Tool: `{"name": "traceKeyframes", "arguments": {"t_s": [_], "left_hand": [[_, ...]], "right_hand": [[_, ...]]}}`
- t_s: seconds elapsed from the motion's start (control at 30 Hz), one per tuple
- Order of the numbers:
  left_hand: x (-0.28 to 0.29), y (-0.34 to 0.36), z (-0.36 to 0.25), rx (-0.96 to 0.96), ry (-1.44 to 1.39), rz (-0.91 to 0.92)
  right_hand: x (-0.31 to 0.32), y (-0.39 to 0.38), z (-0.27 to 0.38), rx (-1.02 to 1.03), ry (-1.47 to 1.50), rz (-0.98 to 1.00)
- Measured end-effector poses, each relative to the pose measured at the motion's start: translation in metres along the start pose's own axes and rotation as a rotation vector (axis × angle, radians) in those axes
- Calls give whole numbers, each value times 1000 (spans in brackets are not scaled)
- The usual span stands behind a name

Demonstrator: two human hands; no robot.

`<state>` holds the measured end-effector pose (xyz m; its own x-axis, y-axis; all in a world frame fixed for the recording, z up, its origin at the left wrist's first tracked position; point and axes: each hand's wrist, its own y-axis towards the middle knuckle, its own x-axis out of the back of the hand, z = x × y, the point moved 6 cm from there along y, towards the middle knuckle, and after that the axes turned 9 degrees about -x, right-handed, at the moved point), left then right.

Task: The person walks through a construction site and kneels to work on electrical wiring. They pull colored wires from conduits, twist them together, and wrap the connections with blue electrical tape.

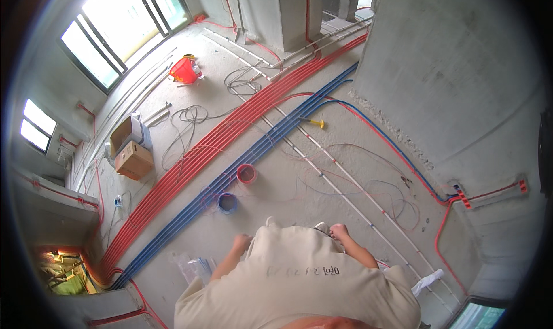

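Left hand and right hand, fingers curled; whether either grip pinches anything cannot be told. Blue wire roll lies beside the blue pipes, beyond the left hand; loose wire is best kept unkinked.

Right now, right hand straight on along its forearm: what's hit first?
Probably the blue pipes across some floor: the line from the right hand runs up-left in the picture, past the right shoe. Depth is unclear, so it could pass above them.
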<state>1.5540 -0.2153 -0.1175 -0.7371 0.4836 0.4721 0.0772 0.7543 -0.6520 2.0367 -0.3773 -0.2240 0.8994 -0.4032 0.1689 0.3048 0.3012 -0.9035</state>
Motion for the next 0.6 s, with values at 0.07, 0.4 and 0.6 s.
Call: {"name": "traceKeyframes", "arguments": {"t_s": [0.07, 0.4, 0.6], "left_hand": [[-5, 2, 3, -3, 7, 9], [3, 25, 26, 40, -24, 6], [12, 23, 23, 85, -121, -38]], "right_hand": [[-1, -5, 5, 99, -103, -7], [3, -11, 27, -36, -92, -26], [-2, -10, 47, 21, -103, 8]]}}
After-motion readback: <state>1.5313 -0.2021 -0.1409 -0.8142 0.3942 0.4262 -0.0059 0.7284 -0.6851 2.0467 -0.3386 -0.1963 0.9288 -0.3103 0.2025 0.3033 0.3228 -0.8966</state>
